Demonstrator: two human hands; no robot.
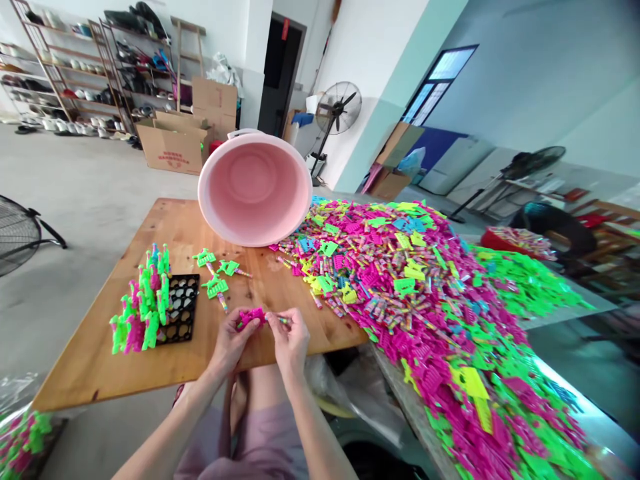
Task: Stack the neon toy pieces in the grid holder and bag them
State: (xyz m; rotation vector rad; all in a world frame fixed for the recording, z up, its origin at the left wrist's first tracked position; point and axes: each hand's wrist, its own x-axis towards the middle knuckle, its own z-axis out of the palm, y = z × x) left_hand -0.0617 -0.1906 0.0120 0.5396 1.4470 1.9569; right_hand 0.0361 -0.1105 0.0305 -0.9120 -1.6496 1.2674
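Left hand [231, 340] fingers closed on pink clip [251, 315], right hand [291, 341] fingers pinching candy stick [283, 321], both over near edge of desk [100, 360]; risk: a misaligned push slips the stick off the edge.

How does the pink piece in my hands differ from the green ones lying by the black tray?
The pink piece is magenta; the green pieces neon green. The pink piece is held in the left hand, by the right hand's striped stick; the green pieces lie flat on the wooden board, untouched. Both seem comb-like plastic.
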